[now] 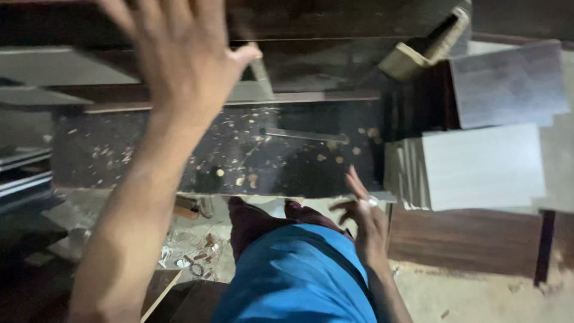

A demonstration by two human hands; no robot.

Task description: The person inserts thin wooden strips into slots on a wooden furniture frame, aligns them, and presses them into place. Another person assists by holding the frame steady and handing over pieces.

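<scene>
My left hand (pixel 179 54) is raised high with fingers spread and holds nothing; it hovers over the far side of a dark wooden board (pixel 287 152) strewn with wood chips. My right hand (pixel 362 212) is lower, at the board's near edge on the right, fingers loosely apart and empty, with a ring on one finger. A thin metal strip (pixel 302 134) lies on the board between the two hands. My blue-clad leg (pixel 299 275) shows at the bottom.
Pale and grey laminate panels (pixel 481 164) are stacked at the right, above a brown board (pixel 466 239). A wooden block (pixel 412 57) rests at the upper right. Shavings and scraps (pixel 194 254) litter the floor. Dark boards (pixel 24 173) lie at the left.
</scene>
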